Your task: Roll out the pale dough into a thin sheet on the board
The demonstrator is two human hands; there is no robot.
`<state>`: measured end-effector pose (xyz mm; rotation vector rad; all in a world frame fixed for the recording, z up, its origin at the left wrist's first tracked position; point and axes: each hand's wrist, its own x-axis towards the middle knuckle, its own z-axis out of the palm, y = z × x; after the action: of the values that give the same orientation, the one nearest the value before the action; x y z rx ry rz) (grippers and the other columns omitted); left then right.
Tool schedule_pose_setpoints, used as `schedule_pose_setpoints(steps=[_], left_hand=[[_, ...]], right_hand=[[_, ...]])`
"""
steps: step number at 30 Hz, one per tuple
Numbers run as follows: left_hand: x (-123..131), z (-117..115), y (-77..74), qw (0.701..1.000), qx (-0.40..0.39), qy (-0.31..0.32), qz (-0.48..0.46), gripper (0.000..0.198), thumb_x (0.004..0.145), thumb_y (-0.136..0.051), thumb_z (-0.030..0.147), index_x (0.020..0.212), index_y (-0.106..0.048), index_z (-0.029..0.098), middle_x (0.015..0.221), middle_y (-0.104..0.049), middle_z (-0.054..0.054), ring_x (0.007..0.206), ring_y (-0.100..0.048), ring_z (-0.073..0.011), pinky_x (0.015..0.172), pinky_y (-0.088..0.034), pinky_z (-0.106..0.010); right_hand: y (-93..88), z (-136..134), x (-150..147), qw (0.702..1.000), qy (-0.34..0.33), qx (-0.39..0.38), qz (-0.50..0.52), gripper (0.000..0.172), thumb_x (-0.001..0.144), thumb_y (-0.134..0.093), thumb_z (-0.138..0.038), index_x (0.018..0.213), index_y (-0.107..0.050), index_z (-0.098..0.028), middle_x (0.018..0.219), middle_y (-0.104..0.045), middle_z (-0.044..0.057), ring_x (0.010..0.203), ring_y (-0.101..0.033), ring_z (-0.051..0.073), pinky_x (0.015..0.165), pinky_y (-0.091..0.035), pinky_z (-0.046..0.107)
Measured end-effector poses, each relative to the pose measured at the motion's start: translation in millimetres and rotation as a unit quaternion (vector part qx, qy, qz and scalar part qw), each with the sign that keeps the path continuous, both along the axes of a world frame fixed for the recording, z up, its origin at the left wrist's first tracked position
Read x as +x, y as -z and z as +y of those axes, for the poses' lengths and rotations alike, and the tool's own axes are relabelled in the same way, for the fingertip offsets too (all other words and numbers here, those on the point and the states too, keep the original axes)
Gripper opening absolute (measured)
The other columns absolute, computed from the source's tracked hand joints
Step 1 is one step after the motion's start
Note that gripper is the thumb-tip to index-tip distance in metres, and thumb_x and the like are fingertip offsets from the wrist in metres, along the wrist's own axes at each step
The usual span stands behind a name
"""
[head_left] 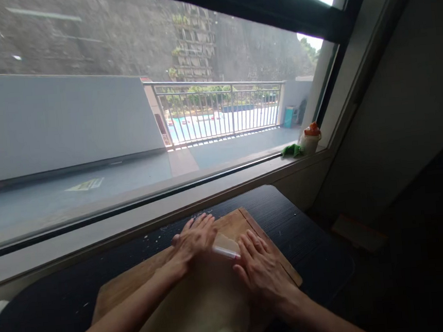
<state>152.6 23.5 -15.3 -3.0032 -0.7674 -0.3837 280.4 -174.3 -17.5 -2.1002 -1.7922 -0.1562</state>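
Note:
A pale rolling pin [226, 252] lies across a wide, thin sheet of dough [195, 313] on a wooden board [116, 295]. My left hand [196, 236] rests palm down over the pin's left end, fingers stretched forward. Over the right end, beside a pink band on the pin, my right hand [259, 261] lies with its fingers extended. Both palms hide the pin's ends. The dough spreads toward me between my forearms, and its near edge is uneven. Beyond the pin, a small part of the dough shows on the board.
The board sits on a black table [288, 222] with white specks on its left side. A window sill [132, 207] runs behind the table. In its right corner stand a white container with an orange top [311, 137] and a green cloth-like item [292, 151].

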Motion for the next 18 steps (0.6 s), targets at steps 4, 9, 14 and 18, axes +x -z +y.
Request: schedule_pose_setpoints(steps=[4, 9, 14, 18], left_hand=[[-41, -12, 5.1, 0.996, 0.038, 0.074, 0.026, 0.059, 0.087, -0.033, 0.051, 0.137, -0.033, 0.02, 0.143, -0.032, -0.006, 0.132, -0.026, -0.0215, 0.108, -0.021, -0.039], [8, 23, -7.3, 0.997, -0.007, -0.044, 0.061, 0.055, 0.09, -0.023, 0.048, 0.129, -0.047, 0.017, 0.14, -0.038, -0.009, 0.131, -0.028, -0.0219, 0.104, -0.025, -0.041], [6, 26, -2.8, 0.996, -0.015, -0.045, 0.07, 0.054, 0.09, -0.02, 0.047, 0.128, -0.048, 0.021, 0.138, -0.04, -0.005, 0.132, -0.028, -0.0199, 0.106, -0.021, -0.04], [-26, 12, 10.9, 0.998, -0.011, 0.01, 0.063, 0.056, 0.088, -0.024, 0.053, 0.133, -0.042, 0.024, 0.14, -0.037, -0.003, 0.132, -0.028, -0.0197, 0.107, -0.018, -0.038]], right_hand=[[-2.1, 9, 3, 1.0, -0.014, 0.023, -0.007, 0.053, 0.091, -0.028, -0.046, 0.134, -0.038, -0.016, 0.142, -0.032, 0.007, 0.135, -0.014, 0.021, 0.11, -0.012, 0.039], [-11.6, 78, 37, 0.996, 0.086, -0.001, 0.018, 0.049, 0.091, -0.028, -0.046, 0.118, -0.054, -0.014, 0.136, -0.041, 0.012, 0.132, -0.022, 0.024, 0.107, -0.016, 0.044], [-3.7, 60, 25, 0.997, 0.073, 0.014, 0.014, 0.054, 0.091, -0.025, -0.047, 0.129, -0.044, -0.012, 0.139, -0.035, 0.013, 0.133, -0.02, 0.023, 0.106, -0.018, 0.041], [4.6, 41, 12, 0.999, 0.019, 0.043, -0.011, 0.051, 0.091, -0.027, -0.047, 0.129, -0.044, -0.017, 0.141, -0.034, 0.009, 0.134, -0.016, 0.022, 0.107, -0.013, 0.039]])
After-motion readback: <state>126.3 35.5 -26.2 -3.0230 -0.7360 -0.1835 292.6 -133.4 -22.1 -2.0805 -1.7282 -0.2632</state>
